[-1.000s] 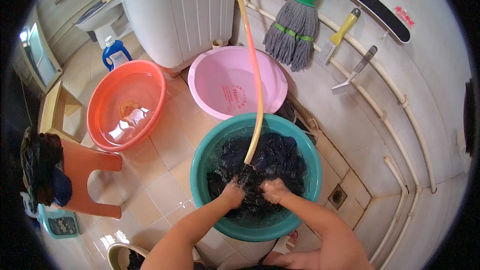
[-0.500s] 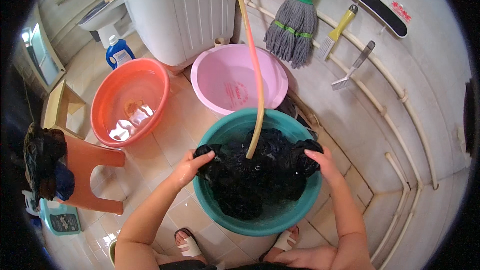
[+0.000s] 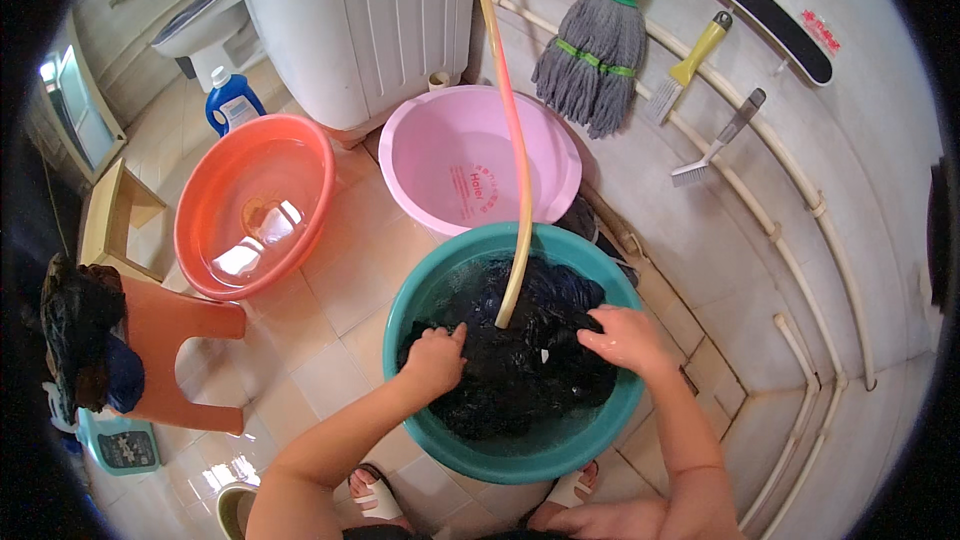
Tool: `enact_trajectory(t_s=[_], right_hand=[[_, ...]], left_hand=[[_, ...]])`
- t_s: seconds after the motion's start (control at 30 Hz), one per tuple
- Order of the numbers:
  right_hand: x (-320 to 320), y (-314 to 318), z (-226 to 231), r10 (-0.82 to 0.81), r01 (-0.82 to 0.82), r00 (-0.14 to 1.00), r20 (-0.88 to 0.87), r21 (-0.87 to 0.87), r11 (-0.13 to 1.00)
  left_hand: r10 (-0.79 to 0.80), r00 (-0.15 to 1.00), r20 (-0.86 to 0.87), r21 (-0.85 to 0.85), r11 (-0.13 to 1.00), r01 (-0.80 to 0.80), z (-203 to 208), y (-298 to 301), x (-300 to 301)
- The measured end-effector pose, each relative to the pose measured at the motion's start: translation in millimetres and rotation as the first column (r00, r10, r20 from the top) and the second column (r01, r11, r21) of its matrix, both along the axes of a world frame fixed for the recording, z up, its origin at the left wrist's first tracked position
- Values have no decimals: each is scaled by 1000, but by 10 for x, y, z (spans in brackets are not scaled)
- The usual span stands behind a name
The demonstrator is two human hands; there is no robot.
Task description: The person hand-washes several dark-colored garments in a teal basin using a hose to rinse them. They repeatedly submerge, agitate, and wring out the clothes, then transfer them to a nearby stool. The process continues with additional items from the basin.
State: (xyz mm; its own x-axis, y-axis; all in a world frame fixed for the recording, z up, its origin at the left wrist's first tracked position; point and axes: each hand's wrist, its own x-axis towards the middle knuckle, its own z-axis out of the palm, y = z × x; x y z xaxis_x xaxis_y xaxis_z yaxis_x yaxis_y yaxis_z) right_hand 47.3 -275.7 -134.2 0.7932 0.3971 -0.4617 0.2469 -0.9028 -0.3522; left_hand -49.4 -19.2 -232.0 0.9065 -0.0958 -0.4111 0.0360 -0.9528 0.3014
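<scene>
Black wet cloth (image 3: 520, 370) lies bunched in water inside a teal basin (image 3: 408, 285). On its left side my left hand (image 3: 437, 358) has its fingers curled into the fabric. My right hand (image 3: 622, 340) pinches the same cloth between thumb and fingers at the basin's right side. A yellow and pink hose (image 3: 517, 155) hangs down from above, its end over the cloth between my hands. Exactly how much fabric each hand grips is hidden.
Beyond the teal basin stand a pink basin (image 3: 420, 165) and an orange basin (image 3: 318, 225) with water. An orange stool (image 3: 175, 380) bearing dark clothes (image 3: 80, 325) is at left. A mop (image 3: 592, 60) and brushes (image 3: 690, 65) hang along wall pipes. A blue bottle (image 3: 232, 100) stands behind.
Both hands have come inward and lower with the cloth, from the basin's rim toward the water. The cloth's raised sides have dropped into the basin.
</scene>
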Motion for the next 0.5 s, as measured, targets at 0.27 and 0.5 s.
enact_trajectory(t_s=[0.27,0.5], right_hand=[[278,322,-1272,85,-89,989,121,34,995],[-66,532,-1552,487,-548,837,-250,-391,740]], left_hand=[[-173,976,-129,222,955,199,-369,-288,364],[-535,743,-401,120,774,622,-1297,-309,65]])
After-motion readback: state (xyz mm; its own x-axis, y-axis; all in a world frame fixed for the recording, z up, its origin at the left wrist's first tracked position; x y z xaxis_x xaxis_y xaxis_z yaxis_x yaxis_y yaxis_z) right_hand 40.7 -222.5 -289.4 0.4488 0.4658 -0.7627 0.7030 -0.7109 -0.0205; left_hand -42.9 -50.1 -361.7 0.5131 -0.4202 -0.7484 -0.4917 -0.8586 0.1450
